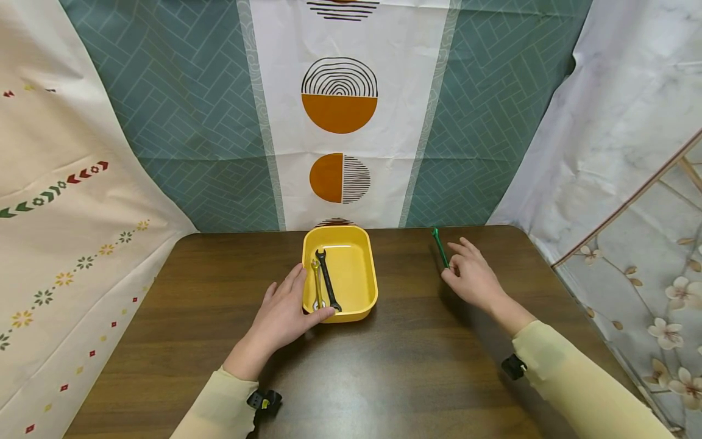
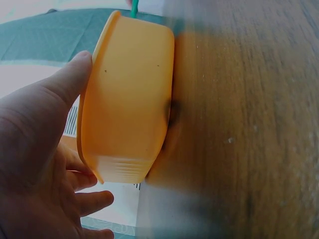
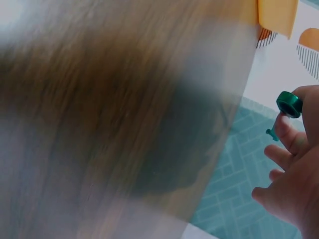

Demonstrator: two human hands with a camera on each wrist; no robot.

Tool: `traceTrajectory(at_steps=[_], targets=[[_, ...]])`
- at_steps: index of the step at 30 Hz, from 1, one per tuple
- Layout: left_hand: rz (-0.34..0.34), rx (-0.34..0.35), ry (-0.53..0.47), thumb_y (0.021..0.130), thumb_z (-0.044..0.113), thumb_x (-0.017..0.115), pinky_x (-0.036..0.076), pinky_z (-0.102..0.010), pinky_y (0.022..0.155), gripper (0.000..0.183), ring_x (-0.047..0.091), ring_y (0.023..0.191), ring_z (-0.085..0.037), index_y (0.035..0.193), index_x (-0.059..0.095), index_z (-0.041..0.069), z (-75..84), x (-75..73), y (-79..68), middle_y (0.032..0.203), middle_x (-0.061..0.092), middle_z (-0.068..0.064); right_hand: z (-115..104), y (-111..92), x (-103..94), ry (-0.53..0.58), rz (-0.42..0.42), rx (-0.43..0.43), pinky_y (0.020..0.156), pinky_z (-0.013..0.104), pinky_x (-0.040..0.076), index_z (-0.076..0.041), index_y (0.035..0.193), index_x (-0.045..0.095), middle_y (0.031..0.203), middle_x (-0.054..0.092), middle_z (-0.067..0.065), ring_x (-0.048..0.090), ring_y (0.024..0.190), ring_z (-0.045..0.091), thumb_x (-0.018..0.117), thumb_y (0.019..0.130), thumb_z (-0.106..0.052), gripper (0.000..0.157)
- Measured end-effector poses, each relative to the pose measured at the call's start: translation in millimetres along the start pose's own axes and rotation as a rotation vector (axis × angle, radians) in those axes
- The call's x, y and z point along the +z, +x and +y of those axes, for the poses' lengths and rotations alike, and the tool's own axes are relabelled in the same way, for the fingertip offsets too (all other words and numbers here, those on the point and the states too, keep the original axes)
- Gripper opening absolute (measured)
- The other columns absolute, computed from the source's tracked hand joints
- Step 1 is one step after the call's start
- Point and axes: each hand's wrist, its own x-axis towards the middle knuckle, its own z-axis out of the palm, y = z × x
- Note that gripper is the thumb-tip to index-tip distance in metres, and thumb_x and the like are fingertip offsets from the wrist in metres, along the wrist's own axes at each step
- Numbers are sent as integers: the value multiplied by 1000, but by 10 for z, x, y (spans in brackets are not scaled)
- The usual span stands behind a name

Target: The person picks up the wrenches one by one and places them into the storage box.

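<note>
A yellow plastic tray sits at the middle of the table's far side. Inside it, along the left wall, lie a black open-end wrench and a smaller gold-coloured wrench. My left hand touches the tray's left side, thumb along the near rim and fingers extended at the left edge; the left wrist view shows the tray's outer wall beside the thumb. To the right, my right hand pinches a green wrench between thumb and index finger, its ring end towards the right wrist camera.
The dark wooden table ends at a patterned curtain behind the tray. Pale cloths hang at both sides, a beige one on the left and a floral one on the right.
</note>
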Motion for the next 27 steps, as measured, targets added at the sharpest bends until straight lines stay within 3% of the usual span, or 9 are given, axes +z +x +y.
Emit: traceTrajectory(at_steps=[10, 27], targets=[[-5, -7, -5, 92, 74, 78, 23, -75, 126, 120, 34, 163, -39, 171, 31, -4, 0, -3, -4, 179, 27, -22, -177, 38, 72, 3, 38, -43, 130, 73, 14, -14, 68, 52, 157, 57, 31, 31, 160, 51, 60, 94, -8, 28], [-8, -6, -12, 92, 73, 79, 22, -75, 127, 120, 34, 162, -39, 171, 30, -3, -8, -5, 6, 179, 27, -22, -620, 57, 146, 65, 4, -95, 133, 65, 10, -16, 70, 52, 157, 59, 24, 29, 164, 44, 60, 94, -9, 27]])
